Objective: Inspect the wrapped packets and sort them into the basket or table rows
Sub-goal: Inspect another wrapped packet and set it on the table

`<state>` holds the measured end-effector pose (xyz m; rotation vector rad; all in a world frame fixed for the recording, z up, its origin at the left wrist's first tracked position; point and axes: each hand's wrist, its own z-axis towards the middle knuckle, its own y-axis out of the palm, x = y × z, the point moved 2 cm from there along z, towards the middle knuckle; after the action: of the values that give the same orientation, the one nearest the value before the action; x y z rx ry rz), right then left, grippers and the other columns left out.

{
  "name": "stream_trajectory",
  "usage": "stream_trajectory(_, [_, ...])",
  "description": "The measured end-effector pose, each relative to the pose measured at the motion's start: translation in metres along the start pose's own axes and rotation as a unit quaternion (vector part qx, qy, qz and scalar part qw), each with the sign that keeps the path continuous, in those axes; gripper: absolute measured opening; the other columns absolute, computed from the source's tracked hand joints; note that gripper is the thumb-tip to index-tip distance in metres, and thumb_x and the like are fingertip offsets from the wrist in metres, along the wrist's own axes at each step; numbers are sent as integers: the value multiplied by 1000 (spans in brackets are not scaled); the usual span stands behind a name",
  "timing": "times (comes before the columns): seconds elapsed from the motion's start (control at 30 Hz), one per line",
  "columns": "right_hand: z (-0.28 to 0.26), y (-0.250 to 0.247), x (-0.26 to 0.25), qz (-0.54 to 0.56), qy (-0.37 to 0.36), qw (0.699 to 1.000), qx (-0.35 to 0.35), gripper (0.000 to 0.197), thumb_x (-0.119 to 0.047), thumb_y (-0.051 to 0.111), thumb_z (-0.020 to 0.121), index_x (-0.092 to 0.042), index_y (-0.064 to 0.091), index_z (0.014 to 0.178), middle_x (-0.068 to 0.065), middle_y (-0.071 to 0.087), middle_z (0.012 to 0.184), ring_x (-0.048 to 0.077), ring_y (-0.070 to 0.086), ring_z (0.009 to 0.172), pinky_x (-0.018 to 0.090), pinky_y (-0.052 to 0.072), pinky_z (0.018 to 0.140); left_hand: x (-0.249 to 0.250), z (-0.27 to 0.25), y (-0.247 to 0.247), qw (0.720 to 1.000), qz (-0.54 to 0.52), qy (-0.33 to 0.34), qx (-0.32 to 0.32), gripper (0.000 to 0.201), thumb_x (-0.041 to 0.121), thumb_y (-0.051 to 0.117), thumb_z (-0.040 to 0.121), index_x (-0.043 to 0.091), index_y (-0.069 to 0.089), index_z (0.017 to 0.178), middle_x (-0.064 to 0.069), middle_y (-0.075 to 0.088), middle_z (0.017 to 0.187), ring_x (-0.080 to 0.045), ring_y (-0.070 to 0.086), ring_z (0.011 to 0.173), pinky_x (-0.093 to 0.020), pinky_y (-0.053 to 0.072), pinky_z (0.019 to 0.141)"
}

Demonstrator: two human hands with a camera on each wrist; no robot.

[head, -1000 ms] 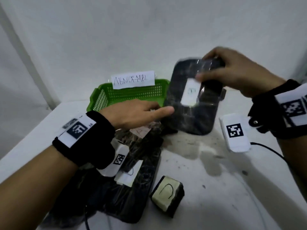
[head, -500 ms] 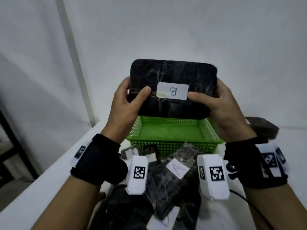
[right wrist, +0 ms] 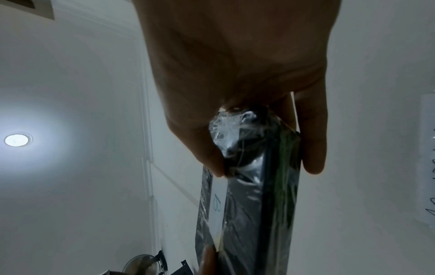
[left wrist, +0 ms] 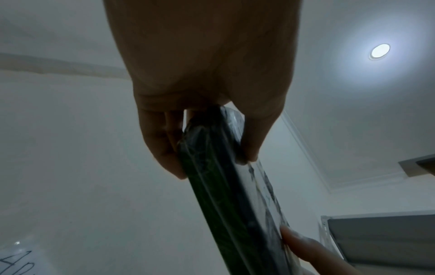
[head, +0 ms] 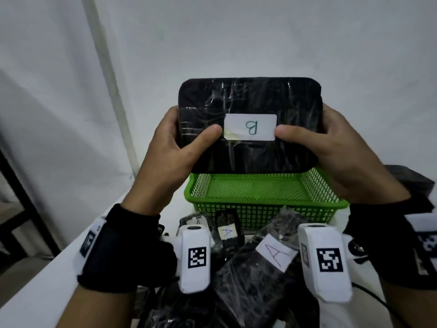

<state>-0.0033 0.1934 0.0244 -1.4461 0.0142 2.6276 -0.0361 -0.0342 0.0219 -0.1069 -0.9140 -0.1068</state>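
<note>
**Black wrapped packet held up in both hands**

A flat black packet [head: 248, 125], rectangular with rounded corners and bound in crinkled, glossy clear film, is held upright in the air above the green basket [head: 264, 200]. The left hand [head: 170, 150] pinches its left edge, thumb on the front face and fingers [left wrist: 162, 148] behind; the right hand [head: 331, 157] grips the right edge the same way. Between the thumbs sits a white paper label [head: 250, 127] marked with an upside-down "B". From the wrists the packet looks like a thin slab, its film bunched and shiny at the corner.

The basket is a shallow plastic mesh tray on the white table [head: 42, 287]. Just in front of it lies a heap of other black film-wrapped packets [head: 255, 280], two showing white labels marked "A". Black wristbands [head: 125, 247] carry white blocks with square printed codes.
</note>
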Motion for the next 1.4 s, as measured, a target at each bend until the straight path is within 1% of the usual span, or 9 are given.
stream_trajectory(0.17, [-6, 0, 0, -15, 9, 1000, 15, 51, -26, 82, 73, -16, 64, 119, 4, 77, 111, 21, 74, 103, 49, 57, 97, -6, -1, 3, 999, -3, -26, -26, 55, 38, 73, 72, 18, 55, 120, 1, 71, 107, -9, 71, 96, -23, 56, 74])
stream_trajectory(0.5, [-11, -5, 0, -45, -14, 998, 52, 43, -13, 82, 79, -14, 65, 119, 5, 76, 110, 19, 75, 100, 42, 61, 89, -7, -3, 9, 999, 41, 33, -1, 44, 28, 78, 84, 20, 58, 122, 3, 71, 113, -13, 69, 105, -38, 57, 93])
stream_trajectory(0.67, [-17, -12, -2, -270, -67, 952, 129, 50, -32, 82, 80, -29, 62, 126, -13, 70, 112, 11, 67, 104, 37, 55, 93, -9, -3, 11, 995, 93, 10, -35, 44, 50, 66, 88, 40, 55, 130, 16, 67, 119, -9, 67, 109, -38, 60, 84])
stream_trajectory(0.8, [-20, -9, -4, -354, -17, 929, 105, 62, -53, 82, 72, -37, 60, 128, -13, 70, 116, 16, 67, 107, 38, 53, 94, -12, -2, 15, 998, -11, -53, -27, 33, 53, 56, 91, 35, 59, 119, 13, 66, 116, -11, 67, 110, -31, 60, 75])
stream_trajectory(0.93, [-22, 4, -2, -231, 75, 970, -12, 74, -73, 74, 57, -44, 59, 124, -23, 69, 114, 0, 65, 105, 32, 54, 84, -17, 2, 11, 997, -63, -47, -23, 16, 32, 65, 92, 24, 58, 104, 6, 66, 101, -10, 67, 95, -34, 57, 83])
stream_trajectory(1.1, [-17, 10, 5, -14, 120, 990, -70, 69, -53, 89, 64, -38, 60, 124, -13, 68, 123, 6, 65, 110, 44, 55, 97, -21, 7, 4, 992, -120, -18, -22, 19, 16, 63, 80, 20, 51, 94, 9, 64, 88, -8, 61, 80, -30, 53, 82])
stream_trajectory(1.2, [-10, 7, 8, 77, 58, 995, -31, 48, -34, 76, 74, -25, 65, 120, -4, 70, 113, 7, 70, 101, 28, 53, 93, -23, 6, 7, 992, -123, -14, -40, 25, 9, 70, 83, 18, 49, 93, 22, 68, 76, -3, 64, 70, -21, 56, 73])
stream_trajectory(1.3, [-8, 3, 9, 72, 6, 997, 13, 37, -21, 80, 71, -19, 66, 105, -13, 69, 81, 4, 68, 79, 18, 51, 77, -28, 3, 14, 994, -102, -13, -33, 36, 23, 78, 67, 21, 53, 92, 12, 67, 100, -13, 65, 85, -24, 55, 77])
stream_trajectory(1.4, [-7, -2, 8, 53, -23, 998, 21, 32, -23, 77, 69, -22, 65, 99, -16, 68, 76, 5, 67, 78, 18, 52, 75, -25, 1, 20, 994, -109, -20, -10, 37, 35, 76, 65, 25, 57, 95, -1, 59, 120, -20, 64, 98, -27, 54, 82])
